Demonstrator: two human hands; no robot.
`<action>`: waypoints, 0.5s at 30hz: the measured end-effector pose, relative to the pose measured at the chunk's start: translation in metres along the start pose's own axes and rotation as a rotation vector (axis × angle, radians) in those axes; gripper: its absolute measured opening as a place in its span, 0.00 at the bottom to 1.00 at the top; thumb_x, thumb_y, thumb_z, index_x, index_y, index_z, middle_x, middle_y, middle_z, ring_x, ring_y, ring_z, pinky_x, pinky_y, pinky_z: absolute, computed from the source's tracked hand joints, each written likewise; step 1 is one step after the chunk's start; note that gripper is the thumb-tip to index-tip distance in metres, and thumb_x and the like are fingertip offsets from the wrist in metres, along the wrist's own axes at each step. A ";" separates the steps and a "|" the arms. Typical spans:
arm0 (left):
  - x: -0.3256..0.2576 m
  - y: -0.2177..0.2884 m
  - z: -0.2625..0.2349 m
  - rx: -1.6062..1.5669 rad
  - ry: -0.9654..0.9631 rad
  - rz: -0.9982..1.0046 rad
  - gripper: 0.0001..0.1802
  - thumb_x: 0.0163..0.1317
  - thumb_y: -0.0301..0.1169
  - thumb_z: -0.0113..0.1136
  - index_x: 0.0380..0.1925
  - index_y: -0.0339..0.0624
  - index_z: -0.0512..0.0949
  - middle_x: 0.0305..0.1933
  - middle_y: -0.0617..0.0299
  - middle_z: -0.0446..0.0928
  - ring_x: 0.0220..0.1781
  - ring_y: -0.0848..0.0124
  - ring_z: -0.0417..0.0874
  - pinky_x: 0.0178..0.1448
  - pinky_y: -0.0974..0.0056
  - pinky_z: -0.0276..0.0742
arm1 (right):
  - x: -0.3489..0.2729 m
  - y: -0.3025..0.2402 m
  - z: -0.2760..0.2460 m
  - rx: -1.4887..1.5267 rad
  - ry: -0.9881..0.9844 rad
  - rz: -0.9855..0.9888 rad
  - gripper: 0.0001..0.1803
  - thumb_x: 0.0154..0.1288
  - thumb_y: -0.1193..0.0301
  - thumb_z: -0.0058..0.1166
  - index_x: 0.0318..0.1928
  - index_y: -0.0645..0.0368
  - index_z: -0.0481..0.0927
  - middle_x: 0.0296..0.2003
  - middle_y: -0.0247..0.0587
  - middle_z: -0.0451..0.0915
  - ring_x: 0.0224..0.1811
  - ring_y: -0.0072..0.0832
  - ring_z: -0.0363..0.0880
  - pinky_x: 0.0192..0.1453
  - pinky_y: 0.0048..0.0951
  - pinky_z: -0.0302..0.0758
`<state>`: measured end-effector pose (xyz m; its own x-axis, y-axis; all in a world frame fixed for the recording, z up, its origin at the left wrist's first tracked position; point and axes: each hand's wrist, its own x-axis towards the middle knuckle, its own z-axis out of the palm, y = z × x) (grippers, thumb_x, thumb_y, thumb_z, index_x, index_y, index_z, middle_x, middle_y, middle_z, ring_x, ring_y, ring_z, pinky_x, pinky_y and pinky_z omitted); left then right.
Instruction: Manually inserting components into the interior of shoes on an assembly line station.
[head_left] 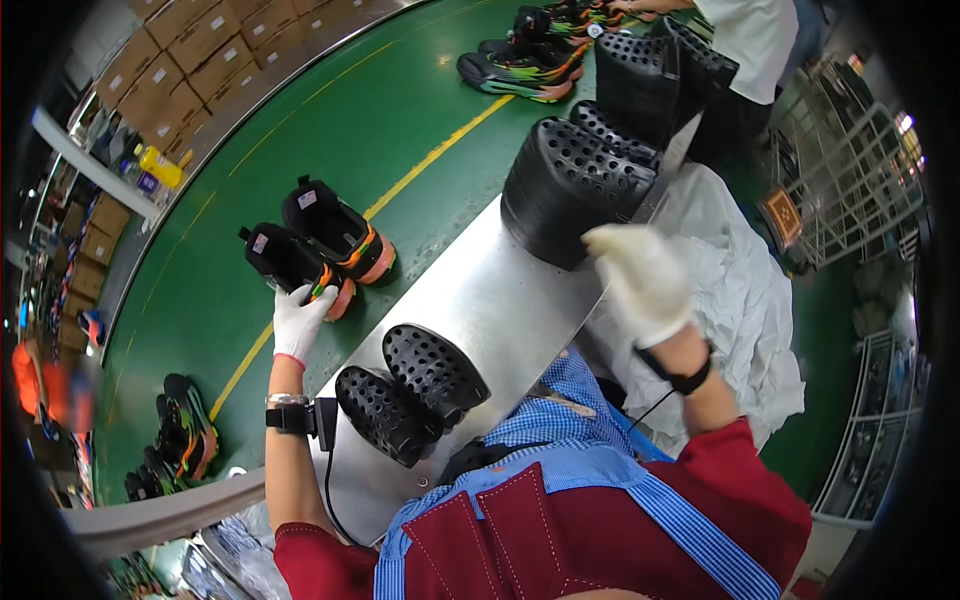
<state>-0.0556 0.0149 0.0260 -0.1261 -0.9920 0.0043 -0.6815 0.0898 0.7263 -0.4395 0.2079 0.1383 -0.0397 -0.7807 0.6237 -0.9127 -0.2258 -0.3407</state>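
My left hand [300, 322] in a white glove grips the heel of a black sneaker [277, 256] with an orange and pink sole edge. Its mate [326, 222] stands right beside it on the green surface. My right hand [643, 284], also gloved, is smeared by motion, so its fingers do not show clearly. It is closest to a tall stack of black perforated shoe inserts [562, 200] on the metal bench. Two loose black perforated inserts [436, 372] lie side by side on the bench between my arms.
The silver bench [520, 300] runs diagonally before me. More insert stacks [640, 75] stand at its far end, near another person. Other sneakers [520, 68] sit farther along the green surface [420, 120]. Crumpled white sheeting [745, 320] hangs at my right, beside a wire rack [850, 170].
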 end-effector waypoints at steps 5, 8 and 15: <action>0.010 0.021 0.018 -0.043 -0.066 -0.066 0.23 0.51 0.44 0.67 0.36 0.32 0.83 0.49 0.49 0.74 0.43 0.65 0.79 0.53 0.64 0.74 | 0.038 0.045 -0.059 -0.292 -0.101 0.060 0.17 0.54 0.76 0.56 0.47 0.56 0.80 0.46 0.43 0.79 0.49 0.40 0.77 0.53 0.36 0.74; 0.008 0.030 0.010 -0.105 -0.128 -0.058 0.26 0.52 0.48 0.68 0.42 0.36 0.83 0.57 0.45 0.68 0.47 0.64 0.79 0.56 0.64 0.74 | 0.055 0.062 -0.056 -0.258 -0.271 -0.103 0.20 0.53 0.76 0.56 0.49 0.56 0.78 0.48 0.44 0.77 0.51 0.41 0.76 0.55 0.36 0.74; 0.000 0.005 0.006 -0.098 -0.169 0.056 0.33 0.55 0.47 0.63 0.62 0.53 0.72 0.62 0.38 0.64 0.60 0.52 0.74 0.66 0.60 0.69 | 0.070 0.093 -0.048 -0.198 -0.465 -0.295 0.24 0.45 0.84 0.55 0.48 0.60 0.75 0.48 0.47 0.74 0.52 0.44 0.75 0.57 0.34 0.73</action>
<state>-0.0634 0.0162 0.0253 -0.2866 -0.9560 -0.0623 -0.5973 0.1275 0.7918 -0.5470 0.1601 0.1837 0.3699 -0.8850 0.2827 -0.9182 -0.3946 -0.0339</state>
